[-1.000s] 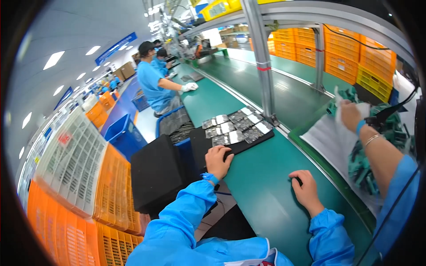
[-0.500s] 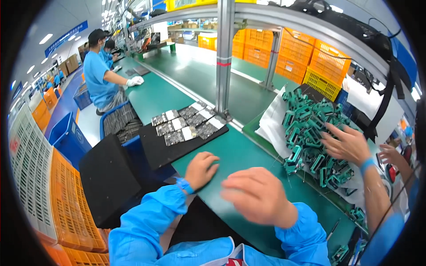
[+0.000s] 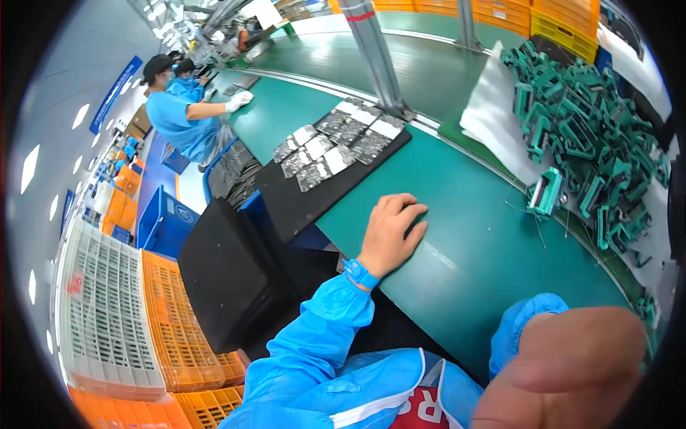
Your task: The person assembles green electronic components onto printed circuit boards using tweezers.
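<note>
Resting flat and empty-fingered at the worktop (image 3: pixel 471 236) edge, the left hand (image 3: pixel 389 232) stays; right hand (image 3: pixel 572 372) has lifted close (grip unreadable), off the green parts (image 3: pixel 586 136).

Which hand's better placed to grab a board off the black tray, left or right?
Left, probably. The left hand lies flat and empty on the green table, just beside the black tray of circuit boards. The right hand is raised close to the camera, away from the tray.
</note>
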Demonstrator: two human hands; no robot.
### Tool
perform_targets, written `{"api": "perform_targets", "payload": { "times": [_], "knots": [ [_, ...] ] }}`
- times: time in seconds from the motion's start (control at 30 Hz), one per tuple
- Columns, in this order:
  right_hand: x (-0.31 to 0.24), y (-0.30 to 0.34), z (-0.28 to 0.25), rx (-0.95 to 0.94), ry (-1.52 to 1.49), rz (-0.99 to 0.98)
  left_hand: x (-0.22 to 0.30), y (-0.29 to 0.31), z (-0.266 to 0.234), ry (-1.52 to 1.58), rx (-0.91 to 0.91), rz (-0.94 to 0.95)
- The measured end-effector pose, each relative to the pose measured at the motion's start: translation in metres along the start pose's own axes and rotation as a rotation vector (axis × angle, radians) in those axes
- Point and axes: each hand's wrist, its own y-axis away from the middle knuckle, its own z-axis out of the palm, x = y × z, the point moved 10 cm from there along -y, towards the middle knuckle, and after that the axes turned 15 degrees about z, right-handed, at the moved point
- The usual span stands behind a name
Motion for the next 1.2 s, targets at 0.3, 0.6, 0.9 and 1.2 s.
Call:
{"api": "perform_targets", "payload": {
  "times": [0.3,0.6,0.9,1.2],
  "knots": [
    [-0.012,-0.003,0.002,-0.102,-0.147,-0.217,0.012,0.008,0.006,0.056,0.029,0.047],
    [0.018,0.022,-0.025,-0.230,-0.088,-0.098,0.006,0.003,0.006,-0.031,0.003,0.067],
    [0.044,0.026,-0.016,-0.393,-0.174,-0.238,-0.004,0.014,0.007,-0.037,0.017,0.047],
    [0.034,0.013,-0.027,0.085,-0.383,-0.489,0.004,0.013,0.002,-0.005,0.055,0.042]
  ]
}}
